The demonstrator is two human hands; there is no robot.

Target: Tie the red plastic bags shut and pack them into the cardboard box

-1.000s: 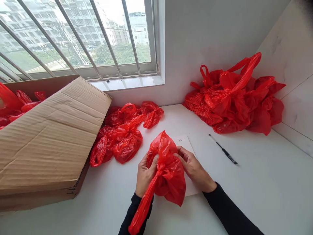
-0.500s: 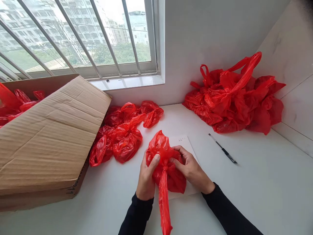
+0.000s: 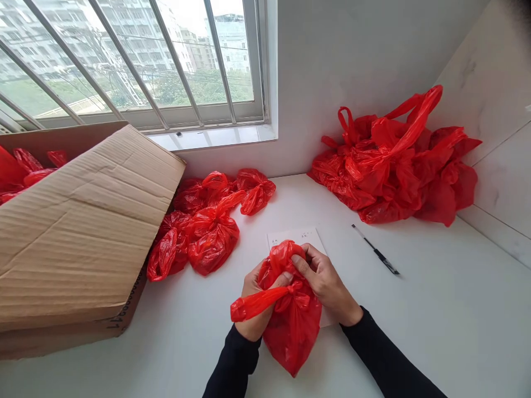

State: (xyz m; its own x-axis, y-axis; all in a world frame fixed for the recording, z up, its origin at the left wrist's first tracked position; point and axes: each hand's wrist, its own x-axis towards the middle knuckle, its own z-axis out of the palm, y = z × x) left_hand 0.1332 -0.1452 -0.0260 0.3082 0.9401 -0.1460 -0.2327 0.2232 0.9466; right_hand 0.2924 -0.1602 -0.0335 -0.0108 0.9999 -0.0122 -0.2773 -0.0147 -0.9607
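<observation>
Between my two hands is a knotted red plastic bag, held over the table in front of me. My left hand grips its left side, thumb pressed in near the knot, fingers mostly hidden behind the plastic. From the right, my right hand pinches the upper part of the bag between thumb and fingers. A twisted red tail sticks out from the knot and lies across my left hand. What the bag contains is hidden. Partly under the bag lies a white sheet of paper with some handwriting.
To the left, a cardboard box with a raised flap holds more red bags. Several knotted red bags lie beside it. A large heap of red bags rests against the wall at the back right. A pen lies right of the paper.
The bag has turned in my hands: its tail, which hung down toward me, now points left, and the bag's body hangs toward me. My right thumb has moved up the bag. More of the paper shows.
</observation>
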